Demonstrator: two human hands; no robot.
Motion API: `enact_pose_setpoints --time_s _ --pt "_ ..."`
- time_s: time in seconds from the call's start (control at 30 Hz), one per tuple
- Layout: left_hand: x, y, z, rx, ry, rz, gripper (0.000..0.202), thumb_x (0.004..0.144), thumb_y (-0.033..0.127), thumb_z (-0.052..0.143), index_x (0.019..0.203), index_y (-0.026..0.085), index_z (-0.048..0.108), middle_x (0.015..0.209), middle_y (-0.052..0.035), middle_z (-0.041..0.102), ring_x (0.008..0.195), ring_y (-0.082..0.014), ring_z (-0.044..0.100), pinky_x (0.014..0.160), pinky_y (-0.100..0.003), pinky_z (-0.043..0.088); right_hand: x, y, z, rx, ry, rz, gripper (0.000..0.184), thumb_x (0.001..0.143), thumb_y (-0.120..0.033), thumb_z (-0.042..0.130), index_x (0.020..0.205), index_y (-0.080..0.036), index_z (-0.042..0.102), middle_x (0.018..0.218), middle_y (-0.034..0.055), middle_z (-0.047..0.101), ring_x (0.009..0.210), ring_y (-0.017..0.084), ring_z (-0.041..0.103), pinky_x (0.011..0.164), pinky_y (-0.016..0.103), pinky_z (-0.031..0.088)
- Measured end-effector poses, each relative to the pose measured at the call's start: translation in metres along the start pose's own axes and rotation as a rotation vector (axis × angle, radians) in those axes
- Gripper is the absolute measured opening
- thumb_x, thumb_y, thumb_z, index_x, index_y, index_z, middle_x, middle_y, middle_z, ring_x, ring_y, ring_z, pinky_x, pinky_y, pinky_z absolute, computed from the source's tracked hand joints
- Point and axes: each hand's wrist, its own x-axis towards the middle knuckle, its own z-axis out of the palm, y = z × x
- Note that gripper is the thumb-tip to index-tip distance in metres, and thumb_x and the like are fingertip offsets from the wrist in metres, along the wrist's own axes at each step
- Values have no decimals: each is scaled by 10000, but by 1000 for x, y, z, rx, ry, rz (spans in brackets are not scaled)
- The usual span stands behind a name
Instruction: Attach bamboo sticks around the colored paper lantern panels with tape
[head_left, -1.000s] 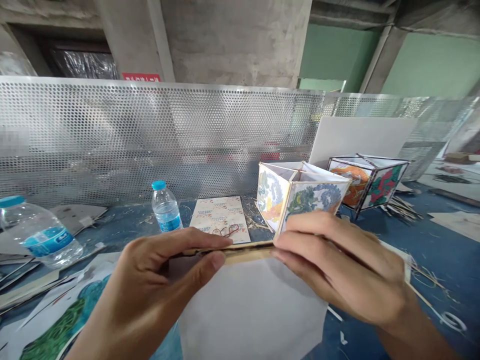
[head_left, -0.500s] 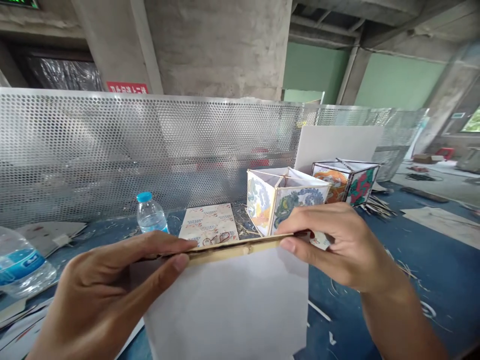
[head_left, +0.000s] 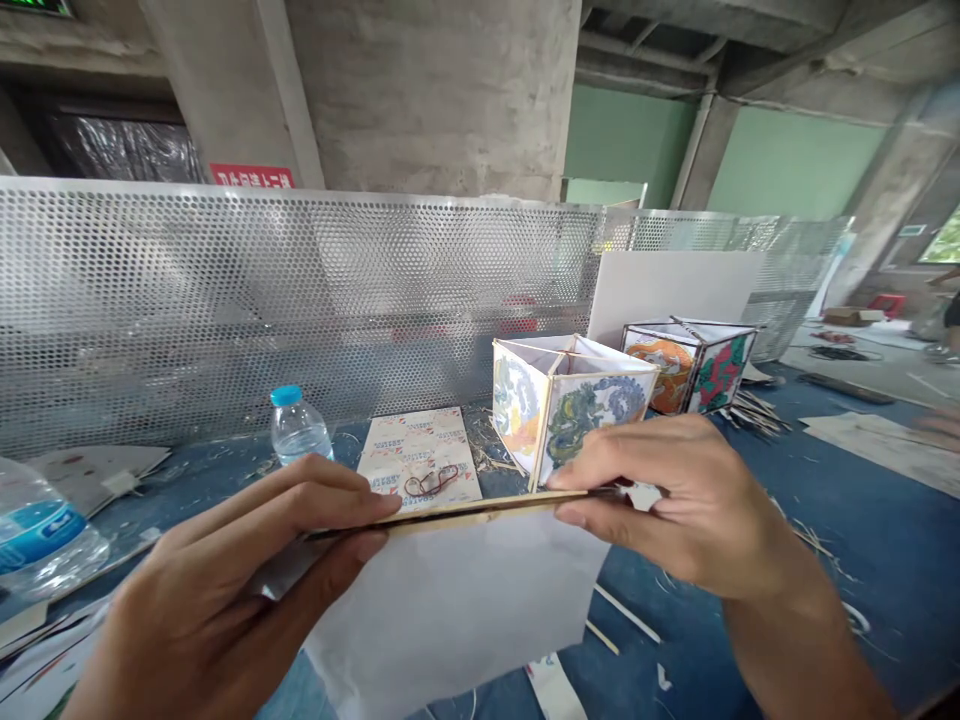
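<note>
Both hands hold a thin bamboo strip (head_left: 472, 508) level in front of me, with a white paper sheet (head_left: 457, 610) hanging from it. My left hand (head_left: 247, 570) pinches the strip's left end between thumb and fingers. My right hand (head_left: 667, 510) pinches its right end. Just behind the strip stands a paper lantern box (head_left: 570, 405) painted with dragons on a bamboo frame.
A second painted lantern (head_left: 694, 365) stands at the back right before a white board (head_left: 675, 285). A small water bottle (head_left: 298, 428), a printed card with red rubber bands (head_left: 420, 462) and a lying bottle (head_left: 37, 530) sit on the blue table (head_left: 862, 520). A perforated metal screen (head_left: 225, 300) closes the far side.
The strip and paper have tilted flatter and the sheet's lower edge has swung up and left. My right hand slid slightly along the strip's right end.
</note>
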Motion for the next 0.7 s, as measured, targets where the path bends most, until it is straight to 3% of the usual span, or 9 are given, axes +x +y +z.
enact_pose_setpoints --time_s 0.17,0.37,0.53,0.7 --pt "-4 -4 -2 28 38 -12 226 917 172 634 914 365 750 889 62 749 743 -145 739 670 -211 583 1 -8 5 7 6 -85 141 947 -136 674 823 -196 645 681 -47 629 600 75 539 569 218 411" --pt "3 -8 -12 70 13 126 162 864 202 712 926 341 769 901 75 775 725 -113 758 665 -141 608 3 -7 7 41 -1 -70 64 954 -180 618 904 -186 657 759 -23 646 665 97 546 609 240 436" --pt "5 8 -6 74 56 96 167 879 220 751 973 356 775 954 91 797 760 -84 762 683 -99 596 2 -5 11 -152 -34 -118 133 970 -230 671 1082 -164 700 958 19 738 867 152 639 837 326 460" --pt "6 22 4 62 52 143 97 869 210 768 923 287 789 905 57 816 671 -86 757 634 -100 591 4 -16 21 -312 -71 -172 118 997 -200 633 1058 -146 720 869 24 727 788 173 628 753 354 403"
